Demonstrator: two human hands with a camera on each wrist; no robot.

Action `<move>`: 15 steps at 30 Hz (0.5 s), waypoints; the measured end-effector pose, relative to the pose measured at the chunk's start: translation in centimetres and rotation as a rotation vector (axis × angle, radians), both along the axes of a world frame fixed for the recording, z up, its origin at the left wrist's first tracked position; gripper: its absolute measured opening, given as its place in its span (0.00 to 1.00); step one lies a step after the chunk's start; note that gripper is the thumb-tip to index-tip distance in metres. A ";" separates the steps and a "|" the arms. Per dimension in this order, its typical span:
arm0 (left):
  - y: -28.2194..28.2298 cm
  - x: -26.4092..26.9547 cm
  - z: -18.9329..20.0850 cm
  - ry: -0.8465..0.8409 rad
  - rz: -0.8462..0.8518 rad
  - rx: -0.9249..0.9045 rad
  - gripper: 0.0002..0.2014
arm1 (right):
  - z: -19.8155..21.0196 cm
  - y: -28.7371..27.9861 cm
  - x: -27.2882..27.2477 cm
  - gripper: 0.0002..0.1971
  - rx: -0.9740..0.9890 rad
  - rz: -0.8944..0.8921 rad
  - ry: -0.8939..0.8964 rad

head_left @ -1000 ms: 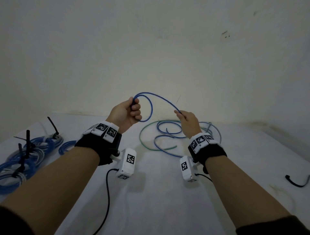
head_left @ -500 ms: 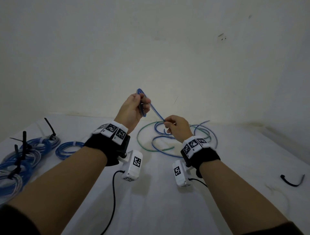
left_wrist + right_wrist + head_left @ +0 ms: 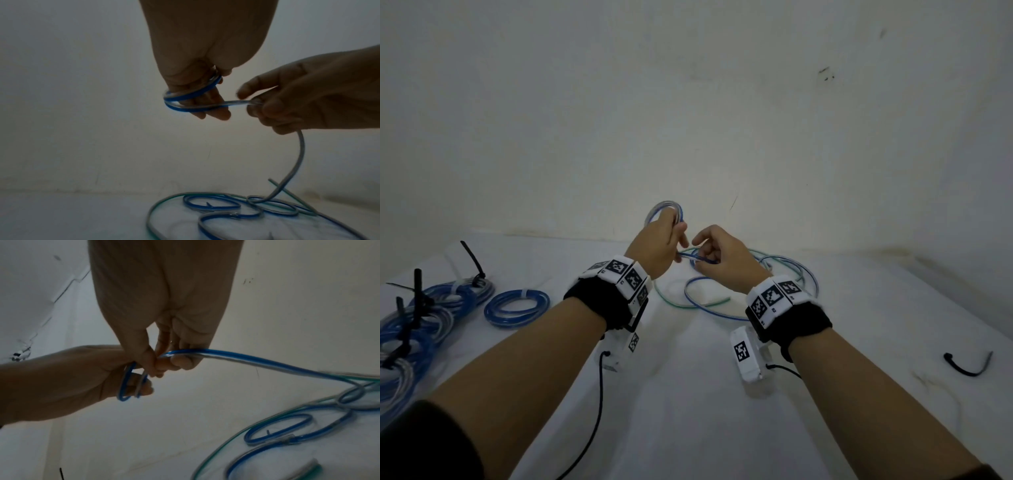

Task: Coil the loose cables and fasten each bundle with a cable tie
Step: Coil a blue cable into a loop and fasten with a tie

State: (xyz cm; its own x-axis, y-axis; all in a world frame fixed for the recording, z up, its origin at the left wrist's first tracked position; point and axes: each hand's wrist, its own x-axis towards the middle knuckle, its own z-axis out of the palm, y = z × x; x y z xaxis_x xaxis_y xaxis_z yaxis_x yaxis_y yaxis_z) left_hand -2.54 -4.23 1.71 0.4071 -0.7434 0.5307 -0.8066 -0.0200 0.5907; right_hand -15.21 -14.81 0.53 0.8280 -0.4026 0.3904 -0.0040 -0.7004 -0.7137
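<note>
Midway through coiling, the left hand (image 3: 659, 245) grips a small blue cable (image 3: 191, 99) coil while the right hand (image 3: 722, 255), just beside it, pinches the trailing length, which next needs another wrap.

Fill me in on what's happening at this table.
A person is coiling a blue cable by hand. The left hand holds a couple of small loops around its fingers, while the right hand pinches the next stretch and feeds it over. The rest of that cable lies loose on the white table, tangled with a green cable. Off to the left sit finished blue bundles with black ties, and one spare black cable tie lies on the right.
</note>
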 end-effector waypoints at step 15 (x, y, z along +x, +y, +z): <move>1.6 -0.7 0.4 0.421 -0.167 0.098 0.21 | 0.3 -3.3 -0.4 0.11 -0.448 -0.321 -0.325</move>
State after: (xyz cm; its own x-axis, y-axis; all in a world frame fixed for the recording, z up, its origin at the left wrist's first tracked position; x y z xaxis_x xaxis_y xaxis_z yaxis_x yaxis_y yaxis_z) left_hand -3.20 -2.66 2.10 0.4422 -0.8555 0.2693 -0.4939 0.0184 0.8693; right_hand -15.62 -18.12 0.81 0.5043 -0.3499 0.7895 -0.0954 -0.9312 -0.3518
